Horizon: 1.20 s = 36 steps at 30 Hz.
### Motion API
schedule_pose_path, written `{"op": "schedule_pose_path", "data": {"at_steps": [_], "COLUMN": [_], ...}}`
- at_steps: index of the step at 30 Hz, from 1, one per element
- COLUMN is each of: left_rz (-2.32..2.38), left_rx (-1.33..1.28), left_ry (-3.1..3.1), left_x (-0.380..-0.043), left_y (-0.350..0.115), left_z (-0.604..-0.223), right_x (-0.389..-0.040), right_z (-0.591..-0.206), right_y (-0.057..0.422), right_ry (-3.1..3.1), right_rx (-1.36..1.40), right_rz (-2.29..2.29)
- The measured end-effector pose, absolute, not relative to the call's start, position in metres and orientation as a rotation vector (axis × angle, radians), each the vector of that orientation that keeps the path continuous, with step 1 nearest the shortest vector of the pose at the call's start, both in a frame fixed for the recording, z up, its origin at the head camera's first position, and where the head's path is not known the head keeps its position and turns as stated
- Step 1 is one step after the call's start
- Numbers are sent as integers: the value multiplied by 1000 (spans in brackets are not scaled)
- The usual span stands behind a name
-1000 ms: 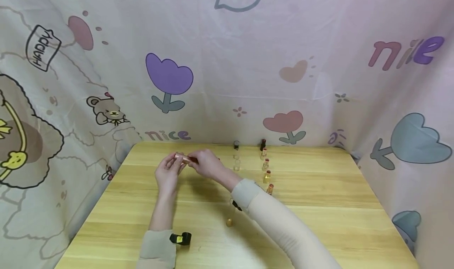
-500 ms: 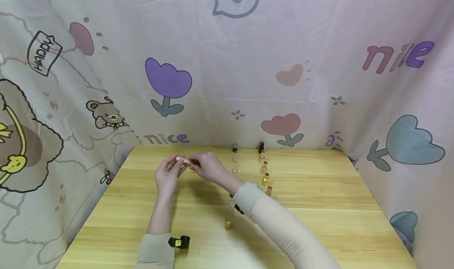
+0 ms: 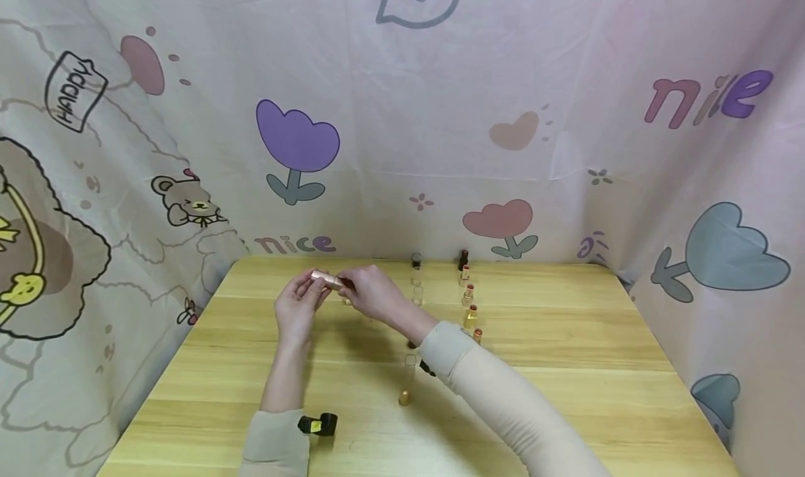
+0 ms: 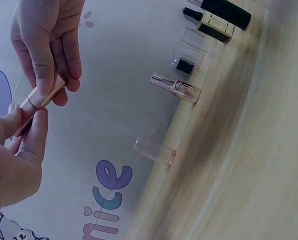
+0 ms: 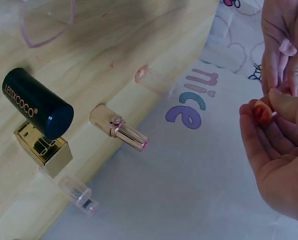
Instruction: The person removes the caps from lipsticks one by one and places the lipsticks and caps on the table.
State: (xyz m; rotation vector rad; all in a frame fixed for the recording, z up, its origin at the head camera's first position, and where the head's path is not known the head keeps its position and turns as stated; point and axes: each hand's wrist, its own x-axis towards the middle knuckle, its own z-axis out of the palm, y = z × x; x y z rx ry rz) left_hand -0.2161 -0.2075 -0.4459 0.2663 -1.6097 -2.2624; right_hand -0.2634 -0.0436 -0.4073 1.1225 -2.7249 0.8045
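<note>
Both hands hold a rose-gold lipstick tube point(image 3: 325, 279) above the back left part of the table. My left hand point(image 3: 298, 313) pinches its left end between thumb and fingers. The right hand point(image 3: 374, 294) grips the other end, fingers curled and pointing down. A seam runs across the lipstick tube point(image 4: 41, 96) in the left wrist view. In the right wrist view, a reddish end of the lipstick tube point(image 5: 262, 114) shows between the fingers, and most of its body is hidden.
Several lipsticks stand in a row at the right, among them a gold one point(image 3: 472, 316). Clear pieces, such as a transparent cap point(image 3: 411, 360), line the middle. A dark green cylinder point(image 5: 37, 102) and a pinkish-gold lipstick point(image 5: 116, 125) stand nearby. Printed cloth point(image 3: 402, 149) borders the wooden table point(image 3: 566, 407).
Both hands keep hold of the lipstick tube in nearly the same place. The right arm has shifted slightly to the right, and the head view has tilted a little.
</note>
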Motion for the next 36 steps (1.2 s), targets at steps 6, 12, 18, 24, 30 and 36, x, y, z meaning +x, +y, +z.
{"op": "schedule_pose_path", "data": {"at_steps": [6, 12, 18, 24, 30, 36], "left_rz": [-2200, -2153, -1868, -1781, -1707, -1603], "left_rx": [303, 238, 182, -47, -168, -246], "left_ry": [-1470, -1562, -1989, -2168, -2331, -2496], "left_x": [-217, -213, -210, -210, -212, -215], "left_y": [-223, -227, -230, -229, -226, -222], "left_z": [-440, -435, -439, -445, -458, -469], "right_x": [-269, -271, -273, -273, -272, -271], "right_z": [-412, -416, -421, -426, -432, -441], "right_y": [-28, -18, -13, -7, -1, 3], "right_ry": [-2728, -2738, -2679, -2629, -2700, -2785], "right_rx": [1088, 1028, 957, 919, 941, 961], "right_rz": [776, 939, 1145, 1303, 1303, 1237]}}
